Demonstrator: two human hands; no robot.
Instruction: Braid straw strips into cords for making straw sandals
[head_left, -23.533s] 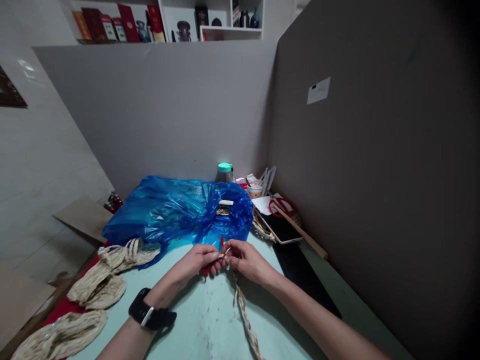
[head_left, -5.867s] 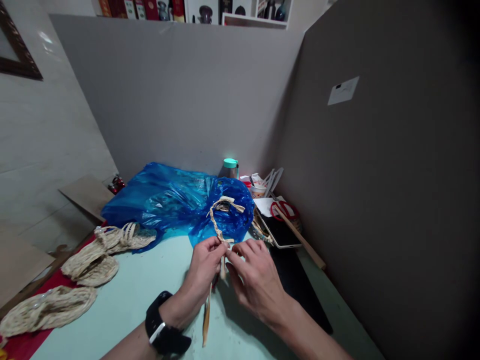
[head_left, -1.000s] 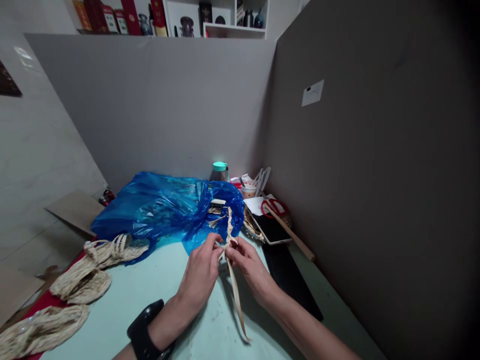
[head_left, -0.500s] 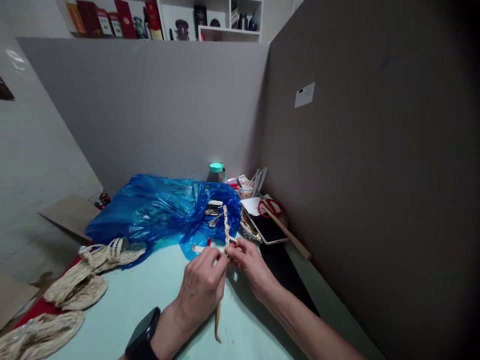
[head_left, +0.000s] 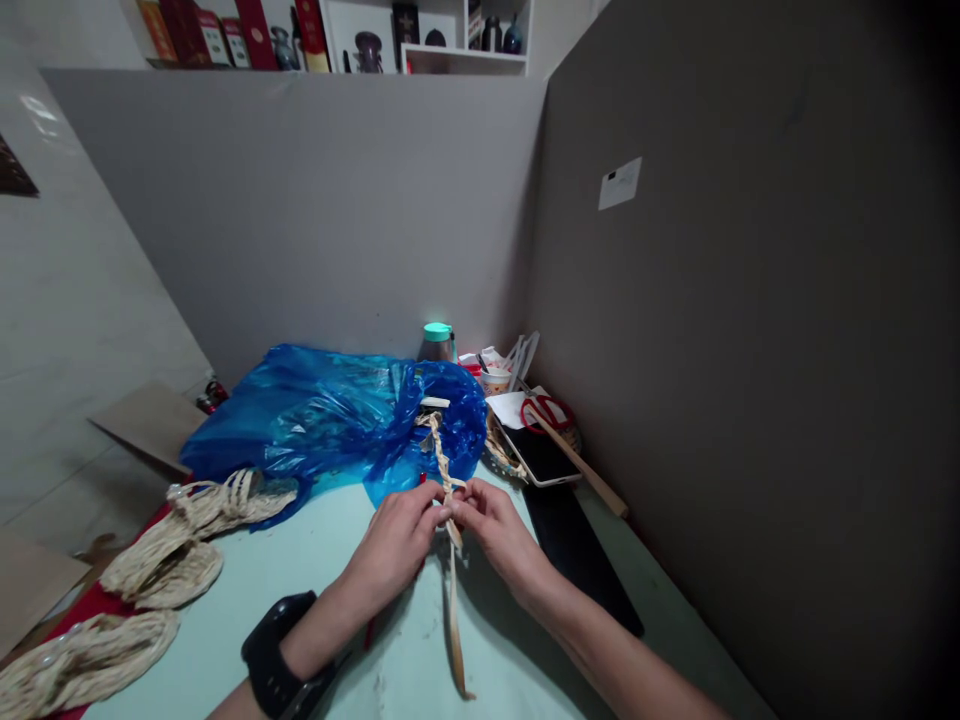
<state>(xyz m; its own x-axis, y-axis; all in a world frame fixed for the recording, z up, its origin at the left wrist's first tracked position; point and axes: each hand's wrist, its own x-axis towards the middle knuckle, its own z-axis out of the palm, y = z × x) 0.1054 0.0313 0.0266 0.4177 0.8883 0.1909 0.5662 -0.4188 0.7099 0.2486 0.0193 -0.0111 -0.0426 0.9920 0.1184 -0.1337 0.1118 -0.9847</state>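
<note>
A pale straw braid (head_left: 441, 455) rises from between my hands toward the mouth of the blue plastic bag. My left hand (head_left: 403, 528), with a black watch (head_left: 283, 645) on its wrist, pinches the braid's lower end from the left. From the right, my right hand (head_left: 491, 520) closes its thumb and fingers on the same spot, where a short strand loops out. A long loose straw strand (head_left: 454, 630) hangs down from the pinch toward me, its tip browner. The fingertips partly hide where the strands cross.
A blue plastic bag (head_left: 315, 420) spreads behind my hands. Woven straw sandals (head_left: 161, 560) lie at the left. At the right are a tablet (head_left: 541, 455), red-handled scissors (head_left: 559, 412), a wooden stick (head_left: 592, 480) and a black mat (head_left: 577, 560). A teal-lidded flask (head_left: 437, 340) stands behind.
Both hands still pinch the braid, which now tilts further left at its top. My left hand has turned and drawn slightly left. The loose strand now hangs more to the right, showing more length.
</note>
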